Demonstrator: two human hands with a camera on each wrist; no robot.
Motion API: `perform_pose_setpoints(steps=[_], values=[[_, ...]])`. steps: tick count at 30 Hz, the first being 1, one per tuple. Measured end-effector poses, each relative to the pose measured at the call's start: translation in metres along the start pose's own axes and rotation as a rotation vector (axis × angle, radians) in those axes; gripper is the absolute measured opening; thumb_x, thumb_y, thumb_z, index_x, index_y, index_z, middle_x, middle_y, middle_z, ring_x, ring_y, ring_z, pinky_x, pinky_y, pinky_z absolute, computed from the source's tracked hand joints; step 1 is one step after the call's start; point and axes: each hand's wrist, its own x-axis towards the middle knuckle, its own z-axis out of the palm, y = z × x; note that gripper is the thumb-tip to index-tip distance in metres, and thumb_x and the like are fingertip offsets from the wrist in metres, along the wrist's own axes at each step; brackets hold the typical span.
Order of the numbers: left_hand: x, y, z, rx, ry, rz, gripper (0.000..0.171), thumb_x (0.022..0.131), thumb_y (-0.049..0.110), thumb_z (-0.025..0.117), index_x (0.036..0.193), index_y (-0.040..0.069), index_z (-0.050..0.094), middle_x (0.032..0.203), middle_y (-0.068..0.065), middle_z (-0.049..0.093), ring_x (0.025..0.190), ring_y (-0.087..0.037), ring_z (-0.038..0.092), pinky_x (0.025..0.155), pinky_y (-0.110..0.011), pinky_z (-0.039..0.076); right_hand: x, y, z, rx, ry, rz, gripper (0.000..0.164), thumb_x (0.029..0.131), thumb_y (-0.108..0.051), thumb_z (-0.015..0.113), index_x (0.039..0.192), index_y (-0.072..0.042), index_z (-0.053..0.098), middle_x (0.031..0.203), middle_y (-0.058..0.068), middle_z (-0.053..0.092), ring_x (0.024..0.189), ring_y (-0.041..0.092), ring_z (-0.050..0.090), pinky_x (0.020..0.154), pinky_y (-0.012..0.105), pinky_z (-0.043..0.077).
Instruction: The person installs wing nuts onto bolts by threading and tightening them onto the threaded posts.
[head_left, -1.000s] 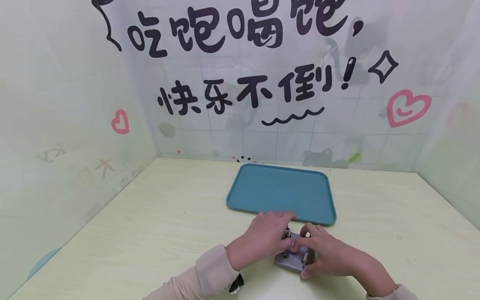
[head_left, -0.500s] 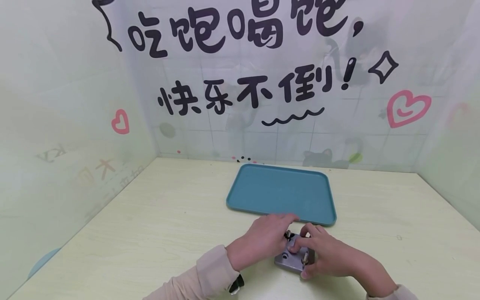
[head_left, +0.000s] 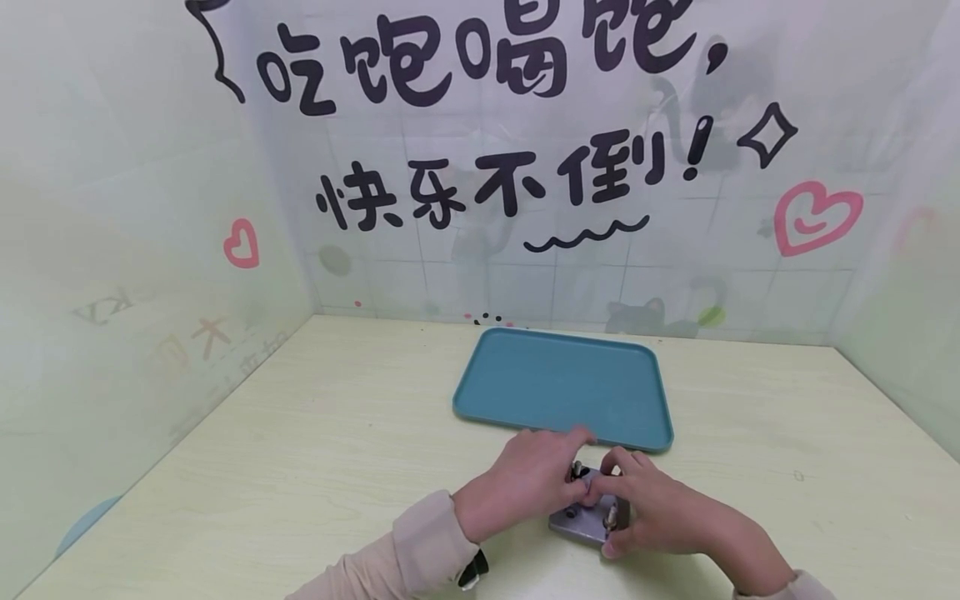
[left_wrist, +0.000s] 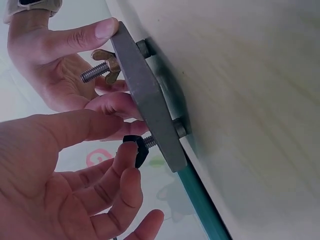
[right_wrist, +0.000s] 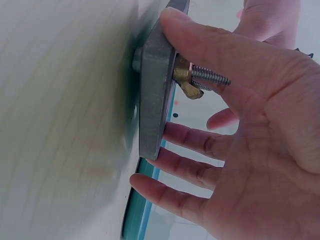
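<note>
A grey metal block (head_left: 576, 527) stands on the table, raised on bolt heads (left_wrist: 145, 48) beneath it. My right hand (head_left: 660, 510) grips the block, thumb on its near edge and other fingers towards the far side. A brass wing nut (right_wrist: 183, 75) sits on a threaded bolt (right_wrist: 212, 75) beside the right palm. My left hand (head_left: 521, 477) pinches a black wing nut (left_wrist: 144, 151) on another bolt at the block's far end. Its thumb and index finger are at the nut, while the other fingers are loosely bent. A dark hole shows in the block's top from the head view.
Just behind the block lies a blue tray (head_left: 562, 379) on the pale wooden table (head_left: 337, 425). A printed sheet (head_left: 450, 283) hangs along the back, with side panels left and right. A black object (head_left: 473, 570) shows near the left cuff.
My left fingers and thumb shift at the black wing nut: the thumb draws out of sight, then comes forward again. The right hand and the block stay in place.
</note>
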Motion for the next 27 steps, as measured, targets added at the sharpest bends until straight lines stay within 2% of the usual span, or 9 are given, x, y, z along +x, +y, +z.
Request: perform_pose_setpoints(steps=[2,4,7,10,15,19,22,27], values=[[0.0001,0.0000,0.0003,-0.004,-0.002,-0.003,0.045,0.084,0.037,0.062,0.123,0.018,0.050,0.055,0.011,0.044,0.048,-0.005,0.036,0.046,-0.019,0.030,-0.0002,-0.0002,0.0001,0.000,0.003,0.000,0.030,0.066,-0.036,0.076,0.090,-0.034,0.057,0.108,0.000,0.040,0.096,0.020,0.037,0.068,0.029,0.038],[0.0002,-0.0002,0.0005,0.007,0.002,-0.011,0.045,0.083,0.038,0.062,0.123,0.019,0.051,0.060,0.011,0.049,0.051,-0.005,0.039,0.048,-0.020,0.032,-0.0003,-0.0001,0.0001,0.000,0.007,-0.002,0.030,0.066,-0.036,0.076,0.090,-0.033,0.057,0.108,0.000,0.040,0.096,0.020,0.037,0.068,0.029,0.038],[0.0000,0.0001,0.0003,0.044,0.005,-0.023,0.046,0.082,0.039,0.063,0.122,0.020,0.051,0.080,0.007,0.062,0.063,-0.007,0.050,0.056,-0.022,0.040,-0.0002,0.0001,0.0002,-0.002,0.009,-0.004,0.031,0.066,-0.037,0.076,0.090,-0.033,0.057,0.108,0.000,0.040,0.095,0.019,0.037,0.068,0.028,0.038],[-0.0002,0.0005,0.0002,0.072,0.004,-0.026,0.047,0.081,0.040,0.064,0.122,0.021,0.051,0.099,0.005,0.063,0.075,-0.009,0.054,0.062,-0.025,0.043,-0.0003,0.0005,0.0004,-0.002,0.012,-0.008,0.031,0.066,-0.037,0.076,0.091,-0.033,0.057,0.108,0.000,0.040,0.095,0.019,0.036,0.067,0.028,0.038],[0.0006,0.0007,0.0005,0.015,0.005,-0.006,0.041,0.082,0.021,0.064,0.121,0.018,0.052,0.092,0.008,0.063,0.069,-0.006,0.053,0.057,-0.021,0.041,-0.0009,0.0014,0.0009,-0.011,0.027,-0.025,0.032,0.066,-0.037,0.075,0.092,-0.033,0.058,0.107,-0.001,0.040,0.095,0.019,0.036,0.069,0.028,0.038],[0.0003,-0.0002,0.0022,-0.027,0.009,0.025,0.046,0.077,0.004,0.061,0.120,0.018,0.052,0.093,0.008,0.067,0.072,-0.006,0.059,0.056,-0.018,0.042,-0.0011,0.0017,0.0012,-0.012,0.035,-0.033,0.033,0.066,-0.037,0.076,0.094,-0.033,0.058,0.108,-0.001,0.040,0.096,0.019,0.036,0.071,0.028,0.039],[0.0002,-0.0008,0.0031,-0.019,0.016,0.032,0.048,0.076,0.002,0.061,0.120,0.019,0.051,0.098,0.007,0.067,0.076,-0.008,0.061,0.057,-0.018,0.044,-0.0008,0.0019,0.0011,-0.010,0.031,-0.032,0.033,0.066,-0.037,0.076,0.094,-0.033,0.059,0.109,-0.001,0.041,0.097,0.019,0.036,0.071,0.028,0.039],[0.0008,0.0005,0.0024,0.028,0.012,-0.006,0.046,0.078,0.013,0.064,0.122,0.020,0.051,0.099,0.004,0.057,0.074,-0.008,0.048,0.057,-0.018,0.039,0.0002,0.0027,0.0005,-0.007,0.020,-0.033,0.033,0.067,-0.038,0.075,0.094,-0.032,0.058,0.108,-0.001,0.040,0.096,0.019,0.035,0.071,0.029,0.038]])
